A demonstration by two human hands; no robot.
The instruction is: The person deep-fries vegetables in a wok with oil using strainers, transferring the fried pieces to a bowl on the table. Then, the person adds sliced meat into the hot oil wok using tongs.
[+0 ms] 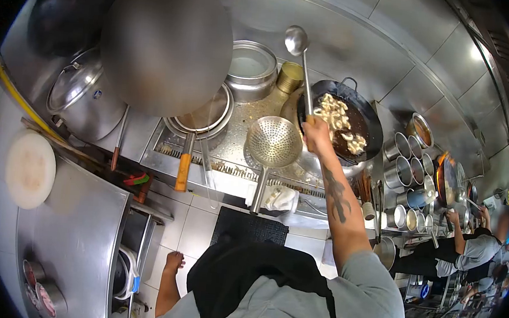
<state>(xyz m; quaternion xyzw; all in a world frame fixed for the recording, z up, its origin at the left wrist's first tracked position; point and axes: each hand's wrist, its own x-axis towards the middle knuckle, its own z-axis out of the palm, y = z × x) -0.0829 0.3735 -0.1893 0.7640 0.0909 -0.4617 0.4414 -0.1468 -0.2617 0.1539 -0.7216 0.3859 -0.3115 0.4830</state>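
My right hand (316, 134) is closed around the end of a long metal ladle (296, 41). The ladle's bowl points away from me toward the back wall, beyond the left side of a black wok (376, 130). Pale, lumpy food pieces (334, 113) lie in dark oil in the wok. Left of my right forearm, a perforated skimmer (274, 138) rests on the stove, its handle toward me. Low beside my body, my left hand (174, 261) hangs with curled fingers and appears to hold nothing.
A metal pot (250, 78) and a yellowish can (289, 78) stand behind the skimmer. A white cloth (281, 199) lies at the stove's front edge. Metal containers (398, 146) crowd the right side, where a co-worker (480, 251) stands. A steel counter (76, 223) is on the left.
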